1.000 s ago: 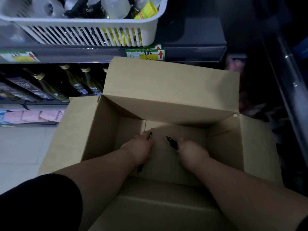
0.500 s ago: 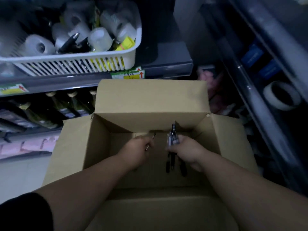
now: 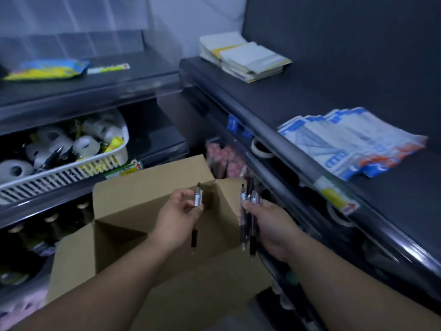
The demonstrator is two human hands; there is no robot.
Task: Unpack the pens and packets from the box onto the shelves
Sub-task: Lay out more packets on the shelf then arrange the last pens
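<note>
Head view: the left hand (image 3: 177, 218), fingers curled, pinches one black-and-clear pen (image 3: 197, 199) upright. The right hand (image 3: 269, 225) grips a bundle of similar dark pens (image 3: 248, 211), thumb closed over them. Both are raised above the open brown cardboard box (image 3: 148, 194), flaps up, in the dim corner where two shelving units meet. On the right, a dark shelf (image 3: 322, 87) carries fanned blue-and-white flat packets (image 3: 353, 139) and, further back, a stack of white-and-yellow pads (image 3: 245, 58). On the left, a white slatted plastic basket (image 3: 47, 180) holds white tape rolls (image 3: 14, 169).
</note>
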